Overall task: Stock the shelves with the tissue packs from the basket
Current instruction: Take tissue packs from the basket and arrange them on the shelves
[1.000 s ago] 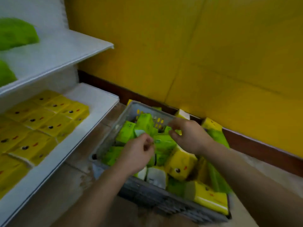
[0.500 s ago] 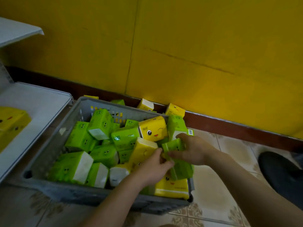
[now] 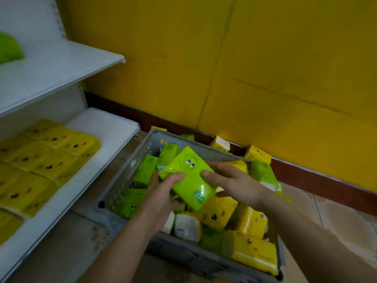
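Head view: left hand (image 3: 163,193) and right hand (image 3: 234,183) grip green tissue pack (image 3: 188,176) above basket (image 3: 122,180).

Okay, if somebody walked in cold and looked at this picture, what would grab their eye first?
Probably the bright green tissue pack held up by both hands, the left hand and right hand, over the grey basket on the floor. That basket is heaped with green and yellow packs. To the left, yellow packs lie in rows on the lower white shelf, all against a vivid yellow wall.
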